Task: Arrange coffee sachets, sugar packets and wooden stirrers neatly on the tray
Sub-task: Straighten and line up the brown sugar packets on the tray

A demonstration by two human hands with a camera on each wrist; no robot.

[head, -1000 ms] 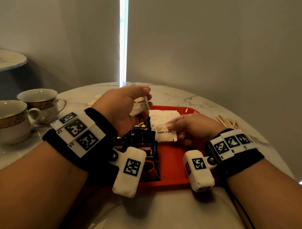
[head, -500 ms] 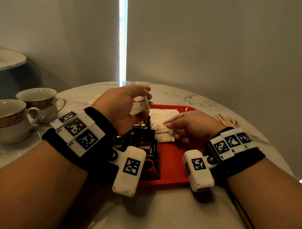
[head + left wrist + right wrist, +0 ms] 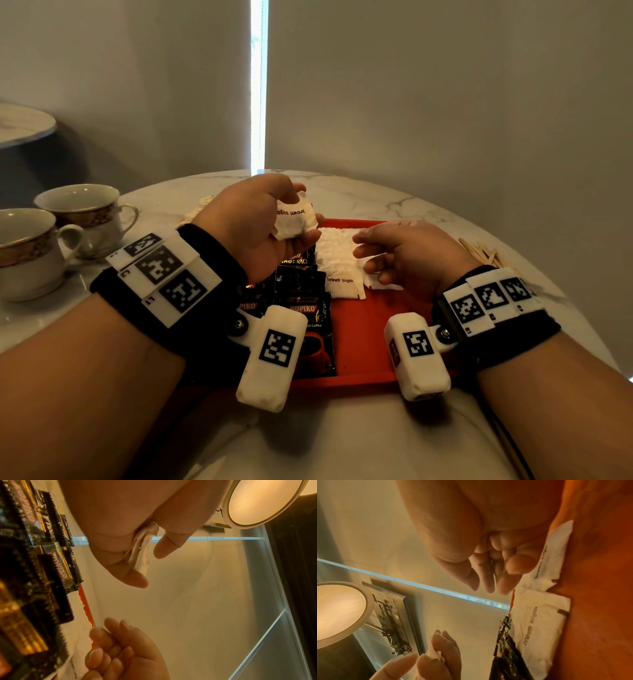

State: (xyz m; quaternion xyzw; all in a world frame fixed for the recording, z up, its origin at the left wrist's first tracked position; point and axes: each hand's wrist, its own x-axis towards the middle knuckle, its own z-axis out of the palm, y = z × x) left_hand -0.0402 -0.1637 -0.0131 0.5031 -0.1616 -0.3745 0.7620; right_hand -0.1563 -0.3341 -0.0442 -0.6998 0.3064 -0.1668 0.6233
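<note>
Above tray [image 3: 359, 342] | left hand [image 3: 253, 226] pinches sugar packets [image 3: 294, 219] | right hand [image 3: 407, 257] empty, relaxed, beside them, nearer the laid row [image 3: 337, 263]

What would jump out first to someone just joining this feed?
Centre frame, the left hand grips a bunch of white brown sugar packets above the red tray. On the tray, black Kopiko coffee sachets overlap at left, with laid-down sugar packets beside them, and the right hand hovers empty over those.

Grey walls [image 3: 445, 102] meet a bright window slit [image 3: 258, 85] behind the marble table [image 3: 359, 198].
</note>
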